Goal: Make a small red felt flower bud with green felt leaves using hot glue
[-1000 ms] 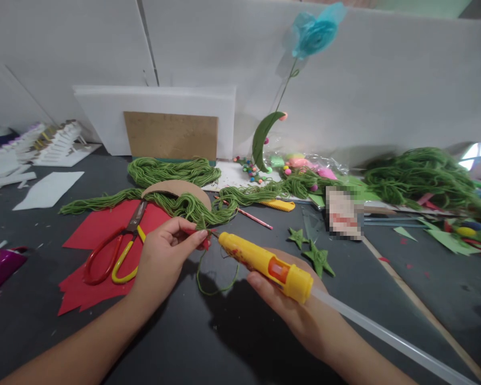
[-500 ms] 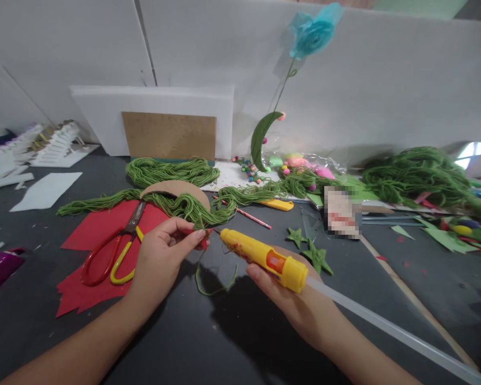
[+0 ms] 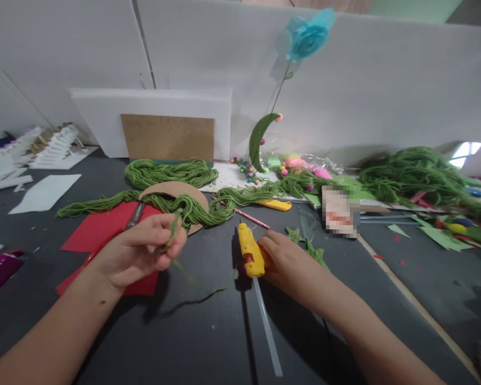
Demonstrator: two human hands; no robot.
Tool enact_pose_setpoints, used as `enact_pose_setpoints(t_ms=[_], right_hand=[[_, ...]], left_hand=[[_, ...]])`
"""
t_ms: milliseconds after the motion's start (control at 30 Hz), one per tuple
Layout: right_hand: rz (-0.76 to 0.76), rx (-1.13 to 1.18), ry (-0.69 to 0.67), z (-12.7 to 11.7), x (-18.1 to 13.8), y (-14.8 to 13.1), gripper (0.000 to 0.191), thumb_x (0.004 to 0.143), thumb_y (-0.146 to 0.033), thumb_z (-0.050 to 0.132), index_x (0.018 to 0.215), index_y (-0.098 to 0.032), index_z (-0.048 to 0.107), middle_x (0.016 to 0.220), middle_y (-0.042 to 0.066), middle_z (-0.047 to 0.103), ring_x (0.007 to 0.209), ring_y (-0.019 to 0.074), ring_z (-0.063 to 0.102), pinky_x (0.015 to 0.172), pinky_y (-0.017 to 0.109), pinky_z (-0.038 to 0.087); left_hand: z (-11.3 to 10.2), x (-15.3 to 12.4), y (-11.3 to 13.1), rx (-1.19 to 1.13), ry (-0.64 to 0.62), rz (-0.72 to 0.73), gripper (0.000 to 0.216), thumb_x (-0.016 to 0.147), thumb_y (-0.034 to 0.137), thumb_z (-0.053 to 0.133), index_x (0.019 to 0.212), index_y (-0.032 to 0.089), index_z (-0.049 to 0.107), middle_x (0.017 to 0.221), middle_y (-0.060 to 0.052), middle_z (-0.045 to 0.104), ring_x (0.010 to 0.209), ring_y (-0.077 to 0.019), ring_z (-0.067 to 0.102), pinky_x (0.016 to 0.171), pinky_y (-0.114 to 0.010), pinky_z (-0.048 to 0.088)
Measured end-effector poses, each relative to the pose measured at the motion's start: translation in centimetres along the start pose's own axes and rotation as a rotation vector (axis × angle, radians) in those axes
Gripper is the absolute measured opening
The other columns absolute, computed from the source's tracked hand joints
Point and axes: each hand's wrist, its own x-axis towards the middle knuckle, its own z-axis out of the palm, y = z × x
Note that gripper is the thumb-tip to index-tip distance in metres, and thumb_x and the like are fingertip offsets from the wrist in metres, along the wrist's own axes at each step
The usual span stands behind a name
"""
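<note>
My left hand [image 3: 146, 246] pinches a small green yarn-wrapped piece [image 3: 173, 231], seen nearly edge-on. A loose yarn tail [image 3: 196, 301] runs from it toward the right, low over the table. A yellow glue gun [image 3: 250, 251] is in my right hand [image 3: 286, 262], its nozzle pointing away from me. From its back end sticks a long clear glue stick [image 3: 268, 326]. Just beyond my right hand lie two green yarn-covered stars [image 3: 316, 253], one partly hidden by the hand. Scissors [image 3: 134, 215] lie under my left hand, mostly covered.
Red sheets [image 3: 100, 227] lie at the left. Behind are green yarn skeins [image 3: 170, 174], a cardboard disc [image 3: 176, 189], a pencil [image 3: 251, 218] and a yellow cutter [image 3: 276, 205]. A green crescent [image 3: 260, 141] with a blue flower [image 3: 308, 37] stands by the wall.
My right hand has drawn the glue gun away from the piece, turned it to point forward and lowered it. My left hand has moved left, turning the green piece.
</note>
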Motion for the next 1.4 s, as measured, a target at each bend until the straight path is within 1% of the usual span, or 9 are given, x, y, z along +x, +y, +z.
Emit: enact_pose_setpoints(t_ms=[67, 233, 367, 533, 667, 800, 933, 1100, 1400], right_hand=[[0.019, -0.030, -0.024, 0.1, -0.1, 0.1, 0.014, 0.070, -0.005, 0.054, 0.081, -0.013, 0.055, 0.086, 0.008, 0.053, 0.077, 0.0189, 0.052, 0.071, 0.030, 0.042], [0.073, -0.051, -0.086, -0.1, -0.5, 0.8, 0.016, 0.069, -0.007, 0.051, 0.082, -0.013, 0.058, 0.088, 0.010, 0.055, 0.079, 0.0206, 0.055, 0.073, 0.033, 0.045], [0.023, 0.028, 0.058, -0.5, -0.7, -0.1, 0.039, 0.067, -0.009, 0.056, 0.105, -0.014, 0.056, 0.112, 0.014, 0.054, 0.104, 0.0281, 0.049, 0.092, 0.045, 0.037], [0.042, 0.992, 0.109, -0.4, 0.1, -5.2, 0.055, 0.074, -0.018, 0.053, 0.125, -0.023, 0.034, 0.121, 0.008, 0.051, 0.114, 0.0179, 0.048, 0.096, 0.037, 0.038], [0.177, 1.471, -0.044, 0.9, 1.3, -7.6, 0.052, 0.066, -0.013, 0.054, 0.115, -0.022, 0.038, 0.085, -0.002, 0.055, 0.073, 0.0116, 0.058, 0.067, 0.025, 0.047], [0.267, 1.310, 0.136, 2.0, 1.7, -7.4, 0.026, 0.073, -0.020, 0.055, 0.097, -0.020, 0.044, 0.057, -0.011, 0.036, 0.046, 0.0070, 0.035, 0.043, 0.018, 0.030], [0.167, 0.936, 0.243, 2.1, 0.9, -7.4, 0.005, 0.084, -0.023, 0.047, 0.086, -0.019, 0.048, 0.054, -0.009, 0.035, 0.047, 0.0085, 0.035, 0.046, 0.019, 0.028], [-0.064, 0.456, 0.340, 1.8, 0.3, -7.3, 0.016, 0.088, -0.018, 0.041, 0.087, -0.017, 0.056, 0.065, 0.000, 0.055, 0.055, 0.0118, 0.047, 0.054, 0.022, 0.033], [-0.272, 0.087, 0.553, 1.3, 0.0, -7.1, 0.020, 0.085, -0.014, 0.043, 0.078, -0.015, 0.062, 0.059, 0.000, 0.047, 0.050, 0.0118, 0.039, 0.049, 0.022, 0.026]], left_hand=[[-0.3, -0.3, 0.6, -0.069, -0.036, 0.141, 0.020, 0.049, 0.017, 0.079, 0.049, 0.015, 0.059, 0.044, 0.002, 0.055, 0.030, -0.0013, 0.044, 0.029, -0.007, 0.038], [0.2, 0.9, -0.2, -0.033, 0.276, 0.134, 0.017, 0.052, 0.007, 0.074, 0.058, 0.017, 0.062, 0.056, -0.002, 0.066, 0.044, -0.0069, 0.058, 0.044, -0.011, 0.049], [1.6, 1.7, -2.5, 0.059, 0.185, 0.052, 0.012, 0.064, 0.011, 0.071, 0.061, 0.015, 0.059, 0.061, -0.004, 0.069, 0.049, -0.0089, 0.062, 0.051, -0.016, 0.052], [2.4, 1.5, -4.8, 0.171, 0.156, 0.118, 0.013, 0.070, 0.016, 0.068, 0.064, 0.015, 0.057, 0.059, -0.001, 0.068, 0.055, -0.0088, 0.062, 0.055, -0.016, 0.049], [2.3, 1.5, -5.2, 0.212, 0.214, 0.190, 0.014, 0.070, 0.020, 0.069, 0.070, 0.016, 0.056, 0.057, 0.001, 0.067, 0.055, -0.0102, 0.061, 0.056, -0.019, 0.048], [2.4, 1.6, -4.9, 0.204, 0.279, 0.248, 0.016, 0.068, 0.020, 0.070, 0.068, 0.015, 0.055, 0.055, 0.001, 0.066, 0.055, -0.0095, 0.060, 0.058, -0.020, 0.048], [2.5, 1.6, -4.7, 0.100, 0.293, 0.185, 0.014, 0.067, 0.017, 0.070, 0.066, 0.014, 0.056, 0.058, 0.001, 0.066, 0.056, -0.0088, 0.060, 0.059, -0.018, 0.047], [2.7, 1.6, -4.9, 0.105, 0.296, 0.186, 0.014, 0.068, 0.017, 0.069, 0.066, 0.014, 0.055, 0.058, 0.001, 0.066, 0.056, -0.0082, 0.059, 0.058, -0.018, 0.047], [2.8, 1.2, -5.3, 0.499, 0.429, 0.330, 0.015, 0.066, 0.024, 0.070, 0.067, 0.017, 0.056, 0.052, 0.006, 0.060, 0.051, -0.0086, 0.054, 0.053, -0.018, 0.042]])
